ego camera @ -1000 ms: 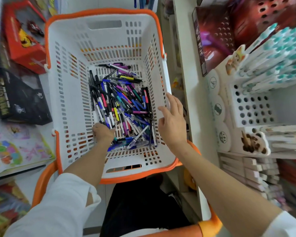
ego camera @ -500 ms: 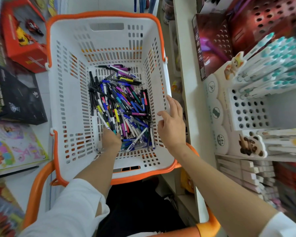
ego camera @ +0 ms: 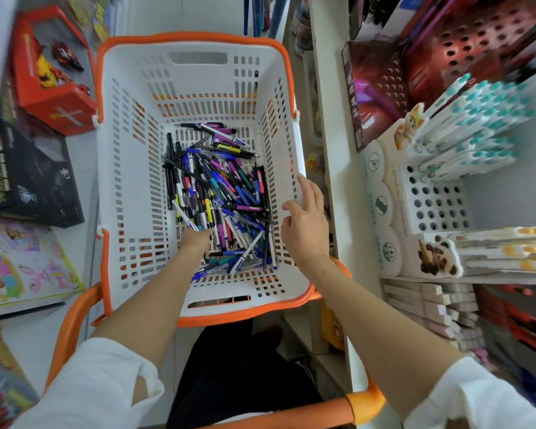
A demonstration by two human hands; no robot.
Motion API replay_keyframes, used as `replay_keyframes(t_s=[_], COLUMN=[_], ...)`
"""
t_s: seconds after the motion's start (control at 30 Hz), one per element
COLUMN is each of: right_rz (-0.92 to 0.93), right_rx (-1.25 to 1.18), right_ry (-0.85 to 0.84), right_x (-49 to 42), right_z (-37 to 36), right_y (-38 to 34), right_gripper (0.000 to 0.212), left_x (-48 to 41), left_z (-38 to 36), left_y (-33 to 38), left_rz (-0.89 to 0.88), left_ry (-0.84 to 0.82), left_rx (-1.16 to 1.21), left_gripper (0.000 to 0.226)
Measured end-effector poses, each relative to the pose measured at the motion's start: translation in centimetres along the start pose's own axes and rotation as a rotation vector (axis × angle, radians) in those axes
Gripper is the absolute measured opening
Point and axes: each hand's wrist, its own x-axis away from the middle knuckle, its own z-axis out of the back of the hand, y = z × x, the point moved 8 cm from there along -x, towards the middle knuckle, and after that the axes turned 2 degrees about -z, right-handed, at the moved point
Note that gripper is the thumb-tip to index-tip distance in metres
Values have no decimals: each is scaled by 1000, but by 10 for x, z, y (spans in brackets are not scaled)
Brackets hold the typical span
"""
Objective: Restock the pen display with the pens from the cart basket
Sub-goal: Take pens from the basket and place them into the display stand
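We look down into the white slotted plastic basket with an orange rim (ego camera: 130,168). The loose heap of mixed ballpoint pens (ego camera: 226,193) lies on its floor, below and in front of both hands. Most of their long axes run from near to far, and some lie crossed.

Our left hand (ego camera: 195,239) is down at the near left edge of the heap. Its fingers are hidden among the pens, so we cannot tell if it grips any. Our right hand (ego camera: 307,224) rests with straight fingers on the right wall of the basket and holds nothing.

The white perforated pen display block (ego camera: 437,209) stands to the right on the shelf, with many empty holes. The right hand is the nearer one to it, so we judge that any pens picked up must travel rightward.
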Motion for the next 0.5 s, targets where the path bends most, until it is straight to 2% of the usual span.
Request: replay_keyframes(t_s=[0.1, 0.17, 0.33, 0.37, 0.47, 0.5], right_rz=[-2, 1, -11, -8, 12, 13], right_rx=[23, 38, 45, 43, 34, 36], right_ry=[-1, 3, -4, -2, -10, -14], right_x=[-1, -1, -2, -3, -4, -4], right_z=[-2, -3, -2, -1, 1, 2], right_y=[2, 2, 2, 2, -1, -2], right_gripper=[8, 8, 9, 9, 15, 20], left_x=[19, 33, 78, 87, 114, 123], left_z=[-1, 1, 14, 18, 30, 34], left_y=[9, 14, 23, 25, 37, 42], left_rz=[-10, -27, -109, -144, -263, -306], left_ry=[-85, -131, -217, -214, -234, -246], left_rx=[9, 28, -6, 5, 86, 99], left_gripper=[44, 49, 36, 38, 77, 82])
